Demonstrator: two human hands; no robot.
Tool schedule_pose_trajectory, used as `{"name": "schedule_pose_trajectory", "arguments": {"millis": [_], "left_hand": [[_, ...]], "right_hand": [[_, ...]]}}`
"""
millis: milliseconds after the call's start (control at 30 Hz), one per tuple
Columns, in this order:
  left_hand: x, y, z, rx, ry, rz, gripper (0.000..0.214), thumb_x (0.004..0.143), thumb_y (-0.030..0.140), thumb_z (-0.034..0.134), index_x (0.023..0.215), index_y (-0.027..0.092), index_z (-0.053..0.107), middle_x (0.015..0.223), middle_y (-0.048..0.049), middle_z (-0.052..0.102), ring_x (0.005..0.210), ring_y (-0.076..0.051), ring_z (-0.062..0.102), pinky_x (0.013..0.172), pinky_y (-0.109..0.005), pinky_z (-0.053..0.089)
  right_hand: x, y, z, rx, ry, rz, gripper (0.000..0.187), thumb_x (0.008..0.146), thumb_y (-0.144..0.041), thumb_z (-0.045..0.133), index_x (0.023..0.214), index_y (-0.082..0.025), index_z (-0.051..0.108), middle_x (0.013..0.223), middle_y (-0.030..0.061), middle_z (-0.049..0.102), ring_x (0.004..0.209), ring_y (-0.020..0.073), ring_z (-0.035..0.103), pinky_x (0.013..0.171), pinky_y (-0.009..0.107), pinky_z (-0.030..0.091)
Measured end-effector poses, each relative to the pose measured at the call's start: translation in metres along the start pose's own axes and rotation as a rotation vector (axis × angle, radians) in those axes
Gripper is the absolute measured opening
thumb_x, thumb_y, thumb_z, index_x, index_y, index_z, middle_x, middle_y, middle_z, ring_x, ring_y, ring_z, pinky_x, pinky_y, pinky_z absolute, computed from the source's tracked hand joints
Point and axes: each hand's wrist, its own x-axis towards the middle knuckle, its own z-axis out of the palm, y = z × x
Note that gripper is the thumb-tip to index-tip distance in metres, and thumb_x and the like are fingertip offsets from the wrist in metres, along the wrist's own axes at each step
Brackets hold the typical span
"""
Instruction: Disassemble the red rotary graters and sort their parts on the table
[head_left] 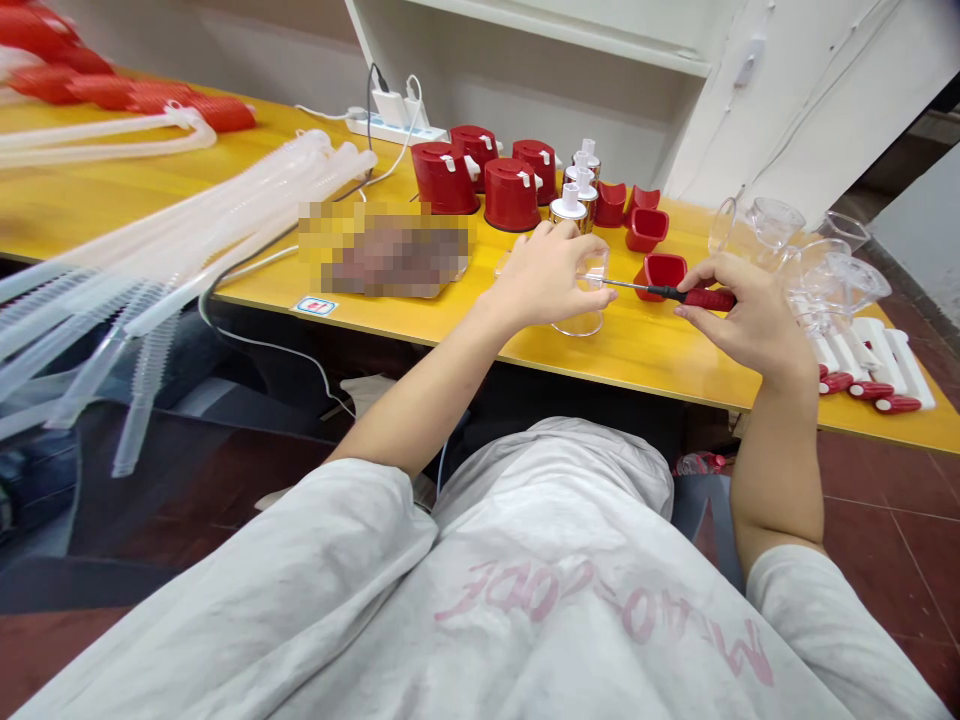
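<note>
My left hand [541, 278] is closed around a clear plastic part [581, 325] just above the front edge of the yellow table; its rounded rim shows below the fingers, and the rest is mostly hidden. From the right, my right hand [761, 315] grips a screwdriver [667, 292] by its red and black handle. The thin metal shaft lies about level and points left, its tip at the clear part between my left thumb and fingers. Whether the tip sits in a screw I cannot tell. Close behind the shaft stand small red square cups [663, 272].
Behind my left hand stand several red housings [512, 192] and shiny cylinders with white tops [568, 205]. Clear plastic cups [844, 280] and white handles with red ends [911, 370] lie at right. Translucent hoses [225, 215] overhang the left edge near cables and a power strip [394, 128].
</note>
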Motion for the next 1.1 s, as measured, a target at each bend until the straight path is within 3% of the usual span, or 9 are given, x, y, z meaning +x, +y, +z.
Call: {"name": "schedule_pose_trajectory", "arguments": {"millis": [433,1100], "left_hand": [[0.0007,0.0018,-0.0009,0.006,-0.004,-0.004,0.061,0.104,0.051,0.093,0.162,0.03,0.087,0.161,-0.0177,0.08,0.155,-0.052,0.07,0.136,-0.071,0.057],[0.0007,0.0,0.0002,0.002,-0.002,0.004,0.063,0.103,0.053,0.094,0.161,0.03,0.086,0.162,-0.018,0.081,0.157,-0.053,0.07,0.138,-0.073,0.056]], "right_hand": [[-0.0005,0.0049,0.0,0.003,0.008,-0.054,0.024,0.097,-0.019,0.092,0.112,-0.036,0.084,0.117,0.0059,0.09,0.111,0.0365,0.087,0.104,0.062,0.077],[0.0001,0.0062,-0.0062,-0.011,-0.037,-0.002,0.021,0.097,-0.025,0.094,0.111,-0.036,0.084,0.117,0.0058,0.09,0.111,0.0356,0.086,0.1,0.059,0.077]]}}
